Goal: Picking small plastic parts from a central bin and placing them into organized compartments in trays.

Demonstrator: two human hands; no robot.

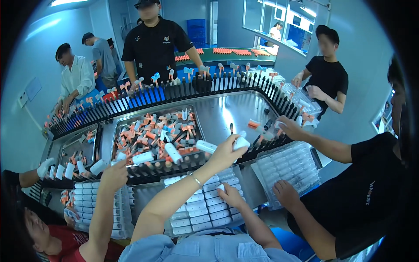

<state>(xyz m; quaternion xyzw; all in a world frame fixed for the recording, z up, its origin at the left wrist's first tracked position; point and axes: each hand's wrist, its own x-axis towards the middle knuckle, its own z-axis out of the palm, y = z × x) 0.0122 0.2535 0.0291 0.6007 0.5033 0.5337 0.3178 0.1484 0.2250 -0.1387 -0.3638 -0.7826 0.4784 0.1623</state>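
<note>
White plastic cylindrical tube (239,143) is pinched in the left hand (225,150) above the black slotted conveyor rack (183,168). Right hand (230,195), fingers curled, rests on the clear tray of white tubes (198,214). Placement step judged underway; alignment with a slot is required next.

I see a white capsule-shaped piece (241,142) betw my left hand's (224,150) fingertips, w/ a thin silver bangle (197,180) on that wrist. Under my right hand's (230,194) fingers: clear tray (181,227) of white pieces. Beyond the fingertips, steel bin (114,131) mixed orange, white, grey, some blue; conveyor (174,92) black dividers over blue.
</note>
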